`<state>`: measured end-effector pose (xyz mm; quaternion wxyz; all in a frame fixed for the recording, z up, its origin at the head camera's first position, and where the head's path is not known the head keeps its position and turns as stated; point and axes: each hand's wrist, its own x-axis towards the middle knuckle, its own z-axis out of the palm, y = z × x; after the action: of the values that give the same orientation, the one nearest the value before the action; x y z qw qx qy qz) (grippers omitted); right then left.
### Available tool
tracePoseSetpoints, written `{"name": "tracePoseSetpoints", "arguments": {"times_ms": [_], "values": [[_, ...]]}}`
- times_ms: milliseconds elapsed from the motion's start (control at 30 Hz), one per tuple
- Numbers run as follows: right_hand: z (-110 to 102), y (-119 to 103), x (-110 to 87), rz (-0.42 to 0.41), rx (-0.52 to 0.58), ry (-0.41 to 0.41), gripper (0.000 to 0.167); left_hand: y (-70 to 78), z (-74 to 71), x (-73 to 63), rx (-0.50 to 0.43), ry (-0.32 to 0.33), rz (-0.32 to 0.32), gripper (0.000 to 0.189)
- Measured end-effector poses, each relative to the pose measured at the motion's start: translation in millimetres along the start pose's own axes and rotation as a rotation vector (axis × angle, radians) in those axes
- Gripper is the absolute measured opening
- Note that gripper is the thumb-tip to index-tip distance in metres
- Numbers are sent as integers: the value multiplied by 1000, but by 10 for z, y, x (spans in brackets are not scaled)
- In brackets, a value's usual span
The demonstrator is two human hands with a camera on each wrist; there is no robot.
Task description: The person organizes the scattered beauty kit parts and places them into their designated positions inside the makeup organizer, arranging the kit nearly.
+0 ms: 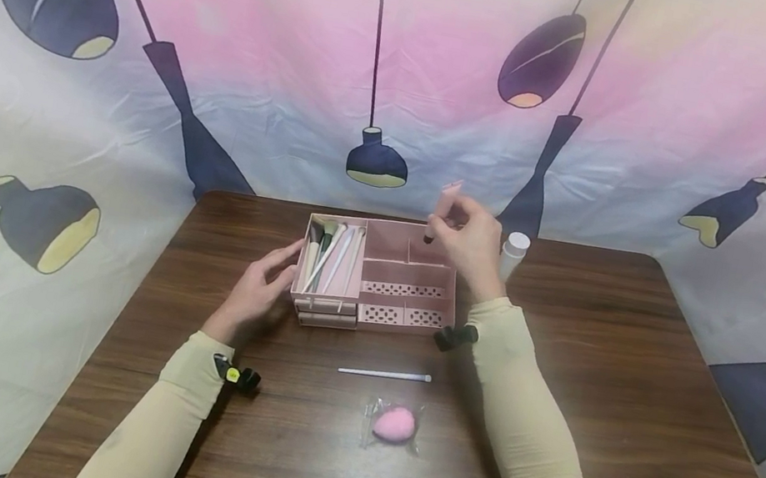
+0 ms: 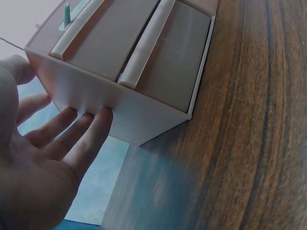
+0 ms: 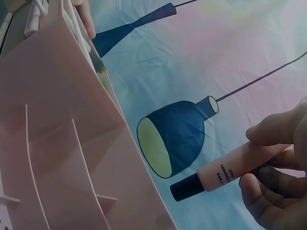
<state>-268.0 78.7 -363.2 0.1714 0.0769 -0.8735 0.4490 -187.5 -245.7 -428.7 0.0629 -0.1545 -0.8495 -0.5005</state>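
Note:
My right hand [image 1: 472,241] pinches a pink squeeze tube [image 3: 223,171] with a black cap between thumb and fingers. The cap points down, over the back right compartments of a pink makeup organizer [image 1: 387,248]. On the organizer's left side, the fingertips of my left hand [image 2: 43,163] rest against the outer wall, fingers extended and nothing in the palm. Several makeup brushes [image 1: 334,256] stand in the organizer's left compartment, above two small drawers [image 2: 177,57]. The right wrist view shows divided compartments in the organizer's right part.
A white bottle [image 1: 514,248] stands behind my right wrist, near the table's back edge. In front of the organizer, a thin white brush [image 1: 385,374] lies on the wooden table [image 1: 627,415]. Closer to me is a pink makeup sponge [image 1: 393,424] in clear wrapping. A printed cloth hangs behind.

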Motion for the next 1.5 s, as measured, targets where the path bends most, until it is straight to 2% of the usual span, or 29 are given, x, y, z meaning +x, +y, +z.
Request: {"name": "tracePoseSetpoints", "arguments": {"times_ms": [333, 700, 1033, 1333, 1500], "values": [[187, -17, 19, -20, 83, 2, 28, -17, 13, -10, -20, -3, -10, 48], [377, -46, 51, -6, 105, -37, 30, -2, 19, -21, -14, -2, -1, 48], [504, -79, 49, -10, 100, -63, 29, -3, 0, -3, -17, -1, 2, 47], [603, -76, 91, 21, 38, -102, 28, -31, -8, 19, -60, -8, 11, 48], [668, -35, 91, 40, 44, -139, 25, -33, -9, 19, -49, -7, 7, 48]]}}
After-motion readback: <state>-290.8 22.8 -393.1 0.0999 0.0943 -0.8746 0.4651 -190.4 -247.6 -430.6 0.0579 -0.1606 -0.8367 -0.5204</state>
